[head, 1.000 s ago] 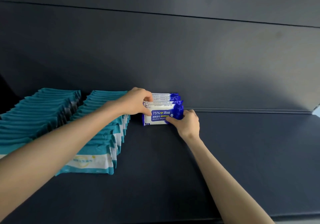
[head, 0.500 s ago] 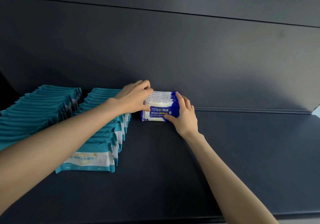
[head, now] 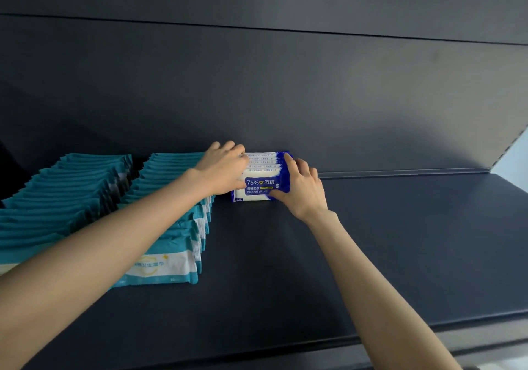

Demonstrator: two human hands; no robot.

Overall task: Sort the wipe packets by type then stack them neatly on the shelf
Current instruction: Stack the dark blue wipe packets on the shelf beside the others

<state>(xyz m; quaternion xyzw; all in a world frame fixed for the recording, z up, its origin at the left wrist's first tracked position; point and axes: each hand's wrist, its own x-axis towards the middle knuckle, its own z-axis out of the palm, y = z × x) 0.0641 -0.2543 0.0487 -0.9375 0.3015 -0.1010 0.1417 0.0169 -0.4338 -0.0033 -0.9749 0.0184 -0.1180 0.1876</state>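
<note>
Blue wipe packets (upright row), between left fingers, right fingers

The blue packets carry white panels, white lettering and a small yellow mark. The teal packets at left show white bands with teal lettering. The shelf is dark navy.

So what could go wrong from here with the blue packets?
The blue packets stand on edge in a row, held between the left hand and right hand; once released they might tip or fan out. The left forearm crosses over the neighbouring teal row, so pulling back could nudge it askew.
</note>
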